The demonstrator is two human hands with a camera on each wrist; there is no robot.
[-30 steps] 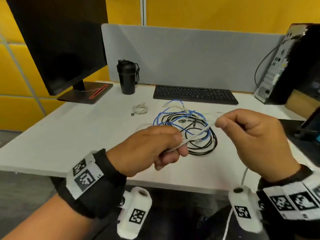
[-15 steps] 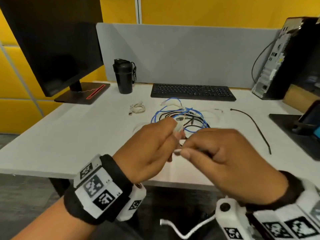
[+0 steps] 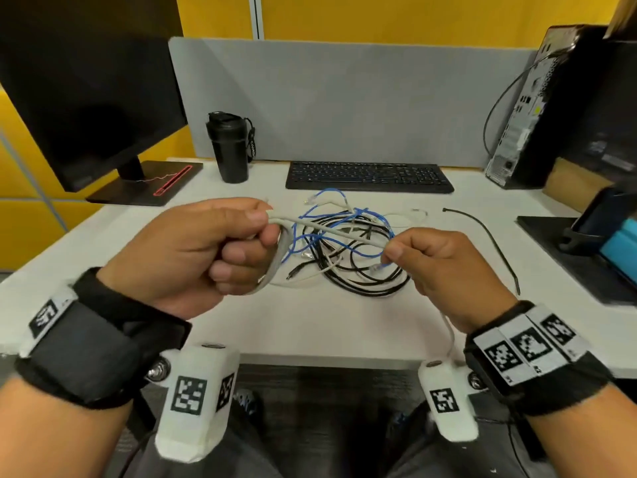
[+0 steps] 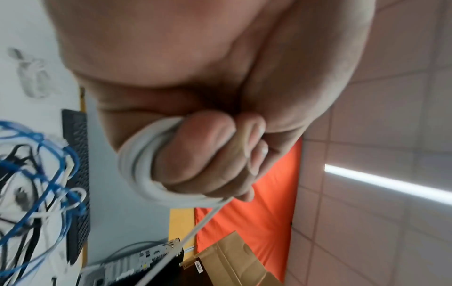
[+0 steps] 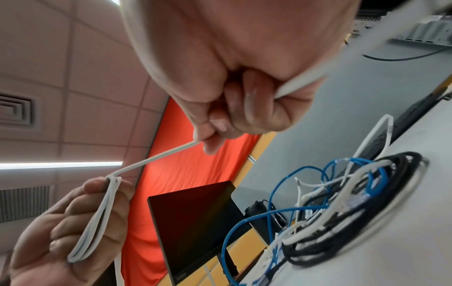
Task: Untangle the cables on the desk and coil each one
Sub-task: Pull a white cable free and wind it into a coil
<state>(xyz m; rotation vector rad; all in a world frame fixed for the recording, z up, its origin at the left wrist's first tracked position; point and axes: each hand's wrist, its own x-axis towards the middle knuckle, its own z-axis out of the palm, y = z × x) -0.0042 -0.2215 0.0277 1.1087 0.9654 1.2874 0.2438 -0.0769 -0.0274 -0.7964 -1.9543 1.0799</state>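
— What have my hands got?

— My left hand (image 3: 193, 257) is curled round a few loops of the white cable (image 3: 331, 229), thumb clamped on top. My right hand (image 3: 444, 267) pinches the same cable between thumb and forefinger, and the stretch between the two runs straight, above the desk (image 3: 103, 257).

— And the rest?

— The tangle (image 3: 348, 250) of blue, black and white cables lies on the desk behind my hands, in front of the keyboard (image 3: 368, 175). One black cable (image 3: 489, 236) lies apart to its right.
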